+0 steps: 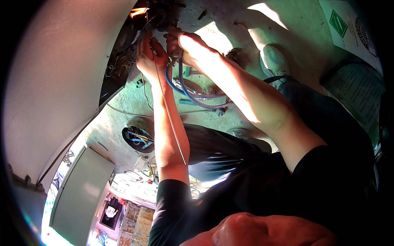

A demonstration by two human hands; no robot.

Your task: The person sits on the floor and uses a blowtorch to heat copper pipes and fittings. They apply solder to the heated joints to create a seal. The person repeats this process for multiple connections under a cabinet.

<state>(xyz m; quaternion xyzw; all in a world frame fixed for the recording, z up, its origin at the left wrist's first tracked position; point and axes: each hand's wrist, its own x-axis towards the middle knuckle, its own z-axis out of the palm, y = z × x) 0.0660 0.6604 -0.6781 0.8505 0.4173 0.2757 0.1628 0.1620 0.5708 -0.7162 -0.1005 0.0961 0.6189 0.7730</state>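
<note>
My right hand [180,44] is closed around a gas torch, whose end fittings [172,61] show below the fist. Two hoses [181,84], bluish and purplish, loop down from it. Beside it, my left hand [150,56] pinches a long thin metal rod [171,119], like a brazing rod. The rod's tail runs back along my left forearm, and its other end points up toward an orange flame [138,12]. That flame burns in the dark opening of a large pale metal casing, among thin tubes [119,61]. The torch's tip is too dark to make out.
The pale casing [61,57] fills the left side. On the concrete floor lie a dark round container [137,137] of tools, a small fitting [221,111] and loose wires. My shoe [274,59] is at the right, near a printed white box [349,26]. A grey panel [80,192] stands lower left.
</note>
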